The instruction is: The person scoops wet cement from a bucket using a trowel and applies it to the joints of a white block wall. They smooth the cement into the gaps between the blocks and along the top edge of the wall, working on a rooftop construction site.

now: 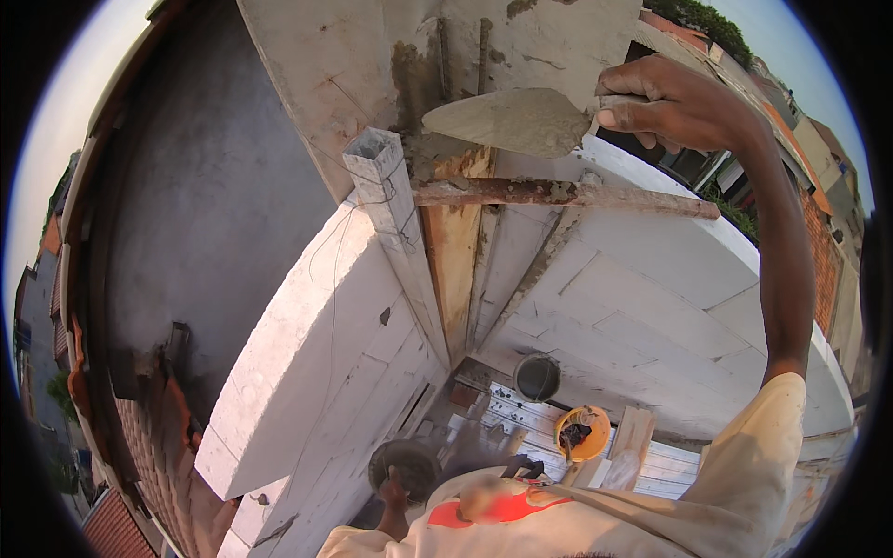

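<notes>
Raised at the upper right, my right hand [660,107] grips a trowel [507,126], its blade coated with grey mortar and held just in front of a mortar-stained concrete column [409,70]. Below the blade, a rusty horizontal bar [521,192] crosses beside a grey square post [389,219] bound with thin wire and a tan wooden board [446,270]. At the bottom, my left hand [393,488] is closed on a dark bucket [419,460] with grey material inside; part of that hand and forearm is hidden by my shirt.
White block walls [288,344] run left and right, meeting at the corner. Far below lie a grey bucket [538,377], an orange bucket [593,419] with dark contents and wooden planks [633,437]. A grey plastered surface [205,186] and roof tiles [149,446] lie left; rooftops show right.
</notes>
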### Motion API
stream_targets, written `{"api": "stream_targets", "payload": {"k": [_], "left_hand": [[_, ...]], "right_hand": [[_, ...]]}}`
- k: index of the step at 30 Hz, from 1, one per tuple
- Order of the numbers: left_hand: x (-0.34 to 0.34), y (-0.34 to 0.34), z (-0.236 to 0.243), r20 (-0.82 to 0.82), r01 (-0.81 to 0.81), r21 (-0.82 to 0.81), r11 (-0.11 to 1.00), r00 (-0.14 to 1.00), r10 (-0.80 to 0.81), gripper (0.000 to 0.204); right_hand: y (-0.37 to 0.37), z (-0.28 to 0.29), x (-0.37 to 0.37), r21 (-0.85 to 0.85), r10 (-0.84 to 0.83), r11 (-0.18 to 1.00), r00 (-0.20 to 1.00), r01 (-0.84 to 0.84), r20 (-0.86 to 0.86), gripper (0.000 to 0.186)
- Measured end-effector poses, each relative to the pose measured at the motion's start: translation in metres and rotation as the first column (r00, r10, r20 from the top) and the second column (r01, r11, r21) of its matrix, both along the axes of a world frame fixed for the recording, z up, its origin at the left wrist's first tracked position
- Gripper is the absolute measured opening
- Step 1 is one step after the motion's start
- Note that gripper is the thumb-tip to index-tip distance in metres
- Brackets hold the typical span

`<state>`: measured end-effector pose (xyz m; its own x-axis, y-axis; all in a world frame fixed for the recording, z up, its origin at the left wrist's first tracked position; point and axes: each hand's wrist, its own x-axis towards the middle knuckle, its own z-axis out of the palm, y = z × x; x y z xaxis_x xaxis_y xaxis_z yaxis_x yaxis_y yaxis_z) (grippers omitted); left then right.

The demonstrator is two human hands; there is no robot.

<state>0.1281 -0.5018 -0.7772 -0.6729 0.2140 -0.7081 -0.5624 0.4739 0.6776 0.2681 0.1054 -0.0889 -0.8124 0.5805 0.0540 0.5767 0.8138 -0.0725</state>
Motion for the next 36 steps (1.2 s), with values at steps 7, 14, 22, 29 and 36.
{"api": "stream_targets", "payload": {"k": [7,14,22,29,36], "left_hand": [[-0.01,0.013,0.005,-0.004,0.109,-0.043,0.993,0.994,-0.109,0.057],[-0.009,0.025,0.01,-0.101,0.181,0.014,0.983,0.979,-0.178,0.058],[-0.012,0.035,-0.007,-0.237,0.293,0.049,0.955,0.932,-0.274,0.058],[-0.008,0.042,0.002,0.008,-0.025,0.039,0.999,1.0,0.025,0.057],[-0.01,0.021,-0.03,0.041,0.137,0.006,0.991,0.99,-0.137,0.055]], "right_hand": [[-0.012,0.005,-0.042,-0.053,-0.025,0.998,0.988,0.034,0.152,0.053],[-0.06,0.059,-0.127,0.052,-0.069,0.998,0.796,0.047,0.601,0.047],[-0.103,0.075,-0.107,0.357,-0.404,0.898,0.808,0.259,0.429,0.04],[-0.059,0.078,-0.066,0.322,-0.323,0.928,0.834,0.186,0.448,0.045],[0.023,0.024,-0.042,-0.066,-0.088,0.992,0.967,0.107,0.239,0.05]]}}
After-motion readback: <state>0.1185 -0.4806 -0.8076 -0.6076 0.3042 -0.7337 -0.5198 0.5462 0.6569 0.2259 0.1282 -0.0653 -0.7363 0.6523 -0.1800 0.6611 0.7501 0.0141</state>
